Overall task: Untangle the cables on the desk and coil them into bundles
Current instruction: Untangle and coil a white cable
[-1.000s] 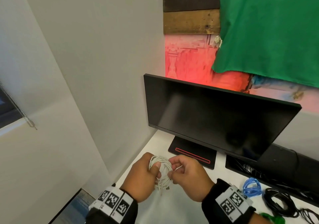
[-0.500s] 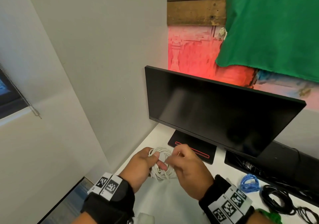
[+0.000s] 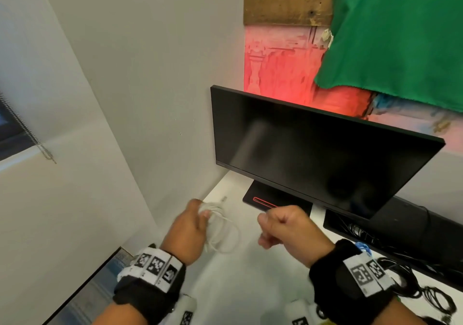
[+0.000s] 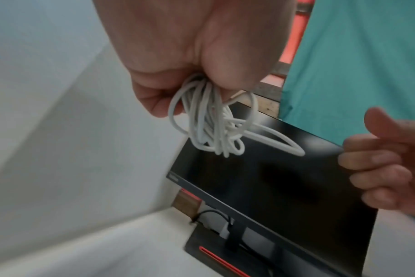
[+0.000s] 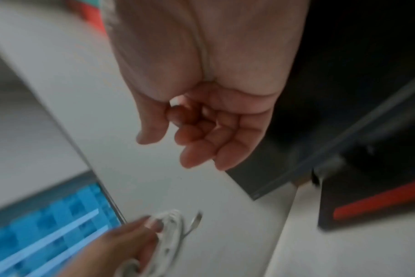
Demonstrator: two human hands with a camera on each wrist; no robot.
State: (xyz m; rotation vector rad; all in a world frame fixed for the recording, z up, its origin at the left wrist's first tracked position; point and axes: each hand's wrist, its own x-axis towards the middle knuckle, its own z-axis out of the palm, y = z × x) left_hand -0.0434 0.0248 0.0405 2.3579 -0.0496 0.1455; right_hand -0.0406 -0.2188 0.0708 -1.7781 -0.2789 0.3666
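- Left wrist view: the left hand (image 4: 178, 61) has thumb and fingers curled round one side of the white cable (image 4: 216, 127), pinching the stacked turns together; I judge the pinch is there to stop the wound loops from springing apart
- The loops hang free below the fingers, with one longer loop sticking out toward the right hand (image 4: 386, 168); the bundle looks loose and uneven rather than tightly wound
- In the head view the white cable (image 3: 220, 227) sits at the near left of the desk (image 3: 250, 287), held just above its white top; the coil's long axis runs roughly from far to near, and a short plug end pokes out at the far side, pointing toward the left wall
- The right hand (image 3: 288, 229) is well apart from the cable, to its right; its fingers are loosely curled and hold nothing, as the right wrist view confirms (image 5: 201, 131); probably it has nothing to do with this bundle now
- Beyond the hands stands a dark monitor (image 3: 313, 154) on its base; at the near right lie a blue cable (image 3: 363, 247) and black cables (image 3: 406, 282), which I take as the remaining work
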